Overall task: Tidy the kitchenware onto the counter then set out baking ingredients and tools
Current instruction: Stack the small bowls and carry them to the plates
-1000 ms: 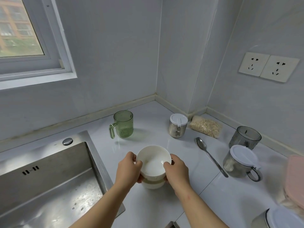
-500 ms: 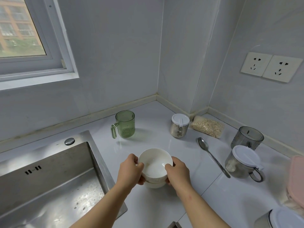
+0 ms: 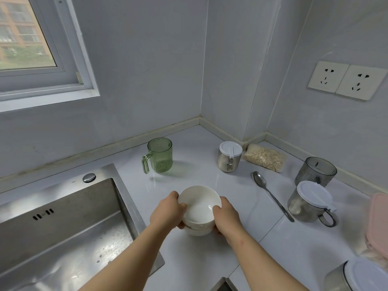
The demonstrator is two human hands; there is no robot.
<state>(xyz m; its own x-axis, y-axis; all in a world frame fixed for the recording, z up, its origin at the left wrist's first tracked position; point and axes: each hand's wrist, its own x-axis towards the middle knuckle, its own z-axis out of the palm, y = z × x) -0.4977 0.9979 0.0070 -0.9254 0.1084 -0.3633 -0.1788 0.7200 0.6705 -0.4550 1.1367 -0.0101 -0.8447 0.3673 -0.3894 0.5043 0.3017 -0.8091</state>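
1. While the left hand (image 3: 168,212) and the right hand (image 3: 227,215) clasp a stack of white bowls (image 3: 199,206) from opposite sides, the stack sits low over the tabletop (image 3: 210,181), just right of the sink (image 3: 63,227); whether it touches the surface I cannot tell.
2. Each hand's fingers are curled round the stack, thumbs hooked over the top bowl's rim.
3. Behind the bowls stands a green mug (image 3: 160,155), handle to the left.
4. To the right lie a small lidded jar (image 3: 228,156), a bag of oats (image 3: 265,157), a spoon (image 3: 270,194), a grey cup (image 3: 316,173) and a handled jar with a white lid (image 3: 308,204).
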